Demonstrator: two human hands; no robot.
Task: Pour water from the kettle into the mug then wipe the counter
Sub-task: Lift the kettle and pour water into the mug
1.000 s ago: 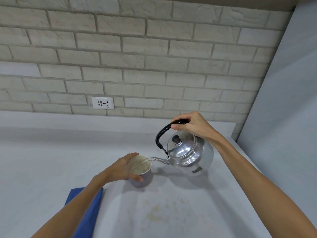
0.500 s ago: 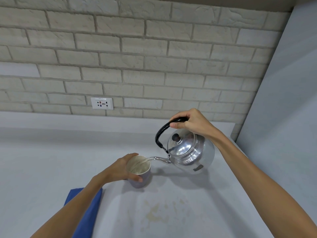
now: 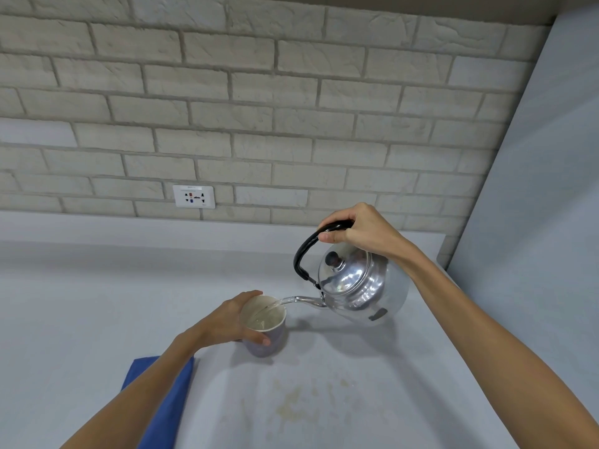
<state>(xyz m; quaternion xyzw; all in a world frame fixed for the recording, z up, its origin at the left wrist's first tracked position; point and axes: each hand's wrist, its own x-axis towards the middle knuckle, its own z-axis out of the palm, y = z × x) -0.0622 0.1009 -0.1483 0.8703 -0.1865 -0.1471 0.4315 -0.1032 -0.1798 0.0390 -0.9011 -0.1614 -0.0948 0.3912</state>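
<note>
A shiny steel kettle [image 3: 363, 286] with a black handle hangs tilted to the left above the grey counter [image 3: 97, 303]. My right hand [image 3: 359, 230] grips its handle from above. Its thin spout reaches over the rim of a pale mug [image 3: 267, 325], and a stream of water runs into the mug. The mug stands on the counter with my left hand [image 3: 227, 319] wrapped around its left side. A folded blue cloth [image 3: 168, 403] lies on the counter under my left forearm, partly hidden by it.
Yellowish stains [image 3: 291, 406] mark the counter in front of the mug. A brick wall with a white socket plate [image 3: 193, 196] runs along the back. A grey panel [image 3: 534, 222] closes off the right side.
The kettle has tipped a little further toward the mug as my right hand lifted slightly. The mug and my left hand stay in place.
</note>
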